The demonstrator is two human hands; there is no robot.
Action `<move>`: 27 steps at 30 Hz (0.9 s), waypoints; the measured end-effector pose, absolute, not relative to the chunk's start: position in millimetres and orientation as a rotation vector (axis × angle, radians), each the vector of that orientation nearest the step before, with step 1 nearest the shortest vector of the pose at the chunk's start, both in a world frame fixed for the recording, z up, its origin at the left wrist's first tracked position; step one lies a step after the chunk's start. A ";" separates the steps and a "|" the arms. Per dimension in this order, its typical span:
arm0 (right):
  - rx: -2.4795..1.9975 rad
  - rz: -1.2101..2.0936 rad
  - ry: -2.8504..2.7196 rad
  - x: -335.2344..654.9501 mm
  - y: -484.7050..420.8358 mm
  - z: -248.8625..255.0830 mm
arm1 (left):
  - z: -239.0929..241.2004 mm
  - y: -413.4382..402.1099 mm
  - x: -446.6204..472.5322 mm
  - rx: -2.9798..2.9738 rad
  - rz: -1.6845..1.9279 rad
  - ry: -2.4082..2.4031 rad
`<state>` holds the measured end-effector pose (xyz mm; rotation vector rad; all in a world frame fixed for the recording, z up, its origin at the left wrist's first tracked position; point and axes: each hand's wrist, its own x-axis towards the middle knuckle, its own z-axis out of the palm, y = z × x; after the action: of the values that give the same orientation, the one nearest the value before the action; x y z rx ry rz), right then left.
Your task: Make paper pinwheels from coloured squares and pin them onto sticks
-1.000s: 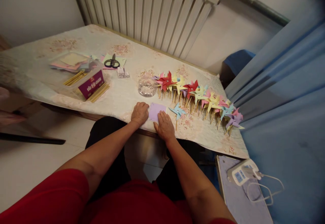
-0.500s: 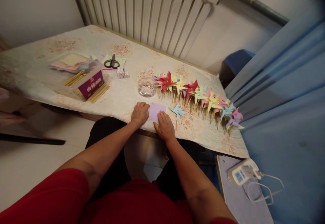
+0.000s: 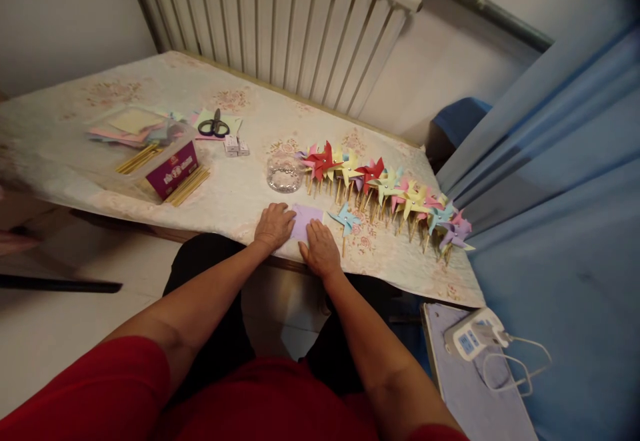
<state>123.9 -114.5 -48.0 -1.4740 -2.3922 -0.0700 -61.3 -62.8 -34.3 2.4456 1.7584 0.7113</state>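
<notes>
A small lilac paper square (image 3: 306, 217) lies at the near edge of the table (image 3: 150, 81). My left hand (image 3: 273, 225) rests on its left side with the fingers curled onto the paper. My right hand (image 3: 320, 250) lies on its lower right part, fingers together and pressing down. Just right of my right hand lies a light blue pinwheel (image 3: 345, 220) on a wooden stick. Behind it a row of several coloured pinwheels (image 3: 385, 188) runs to the right.
A clear dish of small beads (image 3: 283, 176) stands behind the paper. Farther left are black scissors (image 3: 214, 125), small white boxes (image 3: 233, 146), a clear box with a purple label (image 3: 173, 169), wooden sticks (image 3: 190, 184) and stacked coloured paper (image 3: 131, 125). A white power strip (image 3: 473, 336) lies lower right.
Both hands stay on the lilac paper in the same pose. Only the view has shifted slightly.
</notes>
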 end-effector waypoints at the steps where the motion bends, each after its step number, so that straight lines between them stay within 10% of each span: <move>1: -1.476 -0.073 -2.393 123.8 -114.4 -47.9 | -34.2 -63.0 -61.4 2.436 0.724 1.763; 27: -1.487 -0.098 -2.386 120.5 -113.7 -48.8 | -32.4 -52.1 -30.7 2.710 0.436 1.434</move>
<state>120.5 -113.7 -48.8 -1.4868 -2.3855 -0.0978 -30.7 -52.1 -32.4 2.7098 1.4335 0.4363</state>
